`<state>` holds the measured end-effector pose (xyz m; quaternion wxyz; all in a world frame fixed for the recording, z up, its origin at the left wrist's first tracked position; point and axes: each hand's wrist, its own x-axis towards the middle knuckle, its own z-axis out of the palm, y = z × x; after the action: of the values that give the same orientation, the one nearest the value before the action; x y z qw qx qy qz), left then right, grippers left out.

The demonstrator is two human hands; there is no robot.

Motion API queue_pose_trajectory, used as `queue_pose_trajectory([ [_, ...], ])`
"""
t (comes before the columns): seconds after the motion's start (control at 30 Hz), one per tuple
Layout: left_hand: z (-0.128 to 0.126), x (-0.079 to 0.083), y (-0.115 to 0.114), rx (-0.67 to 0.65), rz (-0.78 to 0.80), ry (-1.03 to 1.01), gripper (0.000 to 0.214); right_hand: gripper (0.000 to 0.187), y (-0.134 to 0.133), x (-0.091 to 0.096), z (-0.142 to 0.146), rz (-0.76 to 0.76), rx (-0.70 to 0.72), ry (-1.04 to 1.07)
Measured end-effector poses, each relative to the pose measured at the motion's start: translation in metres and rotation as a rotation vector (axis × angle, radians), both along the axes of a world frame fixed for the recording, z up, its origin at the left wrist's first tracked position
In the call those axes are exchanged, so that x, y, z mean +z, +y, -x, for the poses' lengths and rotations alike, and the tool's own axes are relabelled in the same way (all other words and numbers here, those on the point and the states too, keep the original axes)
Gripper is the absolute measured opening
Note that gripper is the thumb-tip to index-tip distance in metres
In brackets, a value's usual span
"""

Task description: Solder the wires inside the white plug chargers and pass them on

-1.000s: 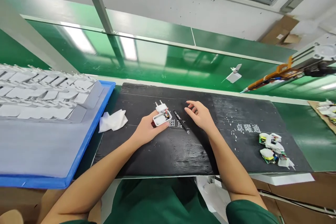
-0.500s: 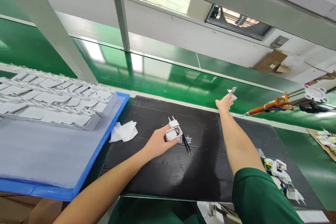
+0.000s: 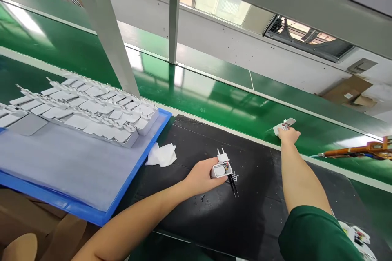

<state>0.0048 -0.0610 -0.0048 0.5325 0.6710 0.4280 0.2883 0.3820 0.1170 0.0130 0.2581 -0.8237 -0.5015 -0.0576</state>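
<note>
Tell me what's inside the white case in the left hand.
Small dark and yellowish parts show at one end of the white case; whatever lies beneath them is covered.

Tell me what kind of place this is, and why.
Probably a factory assembly bench: rows of matching white cases sit in a blue tray, tweezers lie on a black mat, and the left hand holds an open plug case.

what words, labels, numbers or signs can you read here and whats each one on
No text reads clearly.
Black mat: white print, partly hidden near the tweezers, too incomplete to read.
Cardboard box at right: white label, too small to read.
White plug casing in the left hand: no lettering visible.
</note>
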Motion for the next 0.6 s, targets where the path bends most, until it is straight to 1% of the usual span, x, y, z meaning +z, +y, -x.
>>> queue_pose_trajectory([
  [0.07,0.0,0.0,0.0,0.003,-0.001,0.013,0.033,0.039,-0.005,-0.002,0.003,0.018,-0.006,0.052],
  [0.13,0.0,0.0,0.001,0.014,-0.009,0.016,0.034,0.038,-0.016,-0.004,0.011,0.033,0.045,0.097],
  [0.2,0.001,0.001,0.001,0.027,-0.012,-0.01,0.036,0.038,-0.032,-0.007,0.023,0.046,0.149,0.127],
  [0.3,0.002,0.001,0.001,0.042,0.023,-0.058,0.039,0.038,-0.067,-0.015,0.046,0.06,0.327,0.154],
  [0.4,0.003,0.0,-0.001,0.053,0.081,-0.104,0.045,0.04,-0.102,-0.022,0.064,0.075,0.441,0.194],
  [0.5,0.002,-0.003,-0.001,0.046,0.165,-0.214,0.052,0.049,-0.132,-0.019,0.073,0.047,0.449,0.232],
  [0.57,0.001,-0.004,-0.002,0.05,0.213,-0.276,0.054,0.051,-0.152,-0.01,0.081,-0.01,0.426,0.25],
  [0.6,0.0,-0.004,-0.003,0.057,0.225,-0.29,0.054,0.048,-0.163,-0.004,0.087,-0.038,0.435,0.269],
])
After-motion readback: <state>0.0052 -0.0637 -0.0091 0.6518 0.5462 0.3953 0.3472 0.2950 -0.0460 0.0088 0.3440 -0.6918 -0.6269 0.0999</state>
